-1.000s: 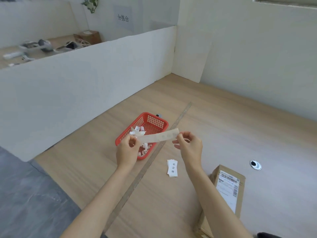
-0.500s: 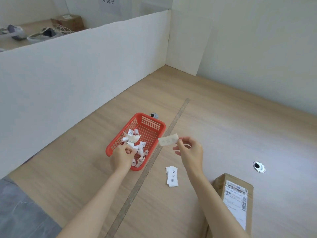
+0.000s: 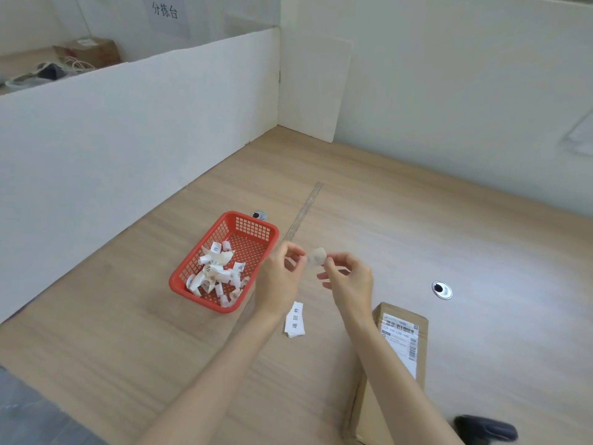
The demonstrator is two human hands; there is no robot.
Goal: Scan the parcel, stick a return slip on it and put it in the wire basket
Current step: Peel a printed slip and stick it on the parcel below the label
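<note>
We've got both hands, left (image 3: 282,271) and right (image 3: 348,281), pinching one small slip (image 3: 317,255) above mid-table (image 3: 449,239); parcel (image 3: 394,374) lies at the near edge.

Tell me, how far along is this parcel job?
Midway, it seems. Both hands, left and right, pinch a small pale slip above the desk, near the red basket of paper scraps. The parcel lies by the right arm with only its shipping label showing. Still left: stick the slip on and basket the parcel. Scanning can't be judged.
</note>
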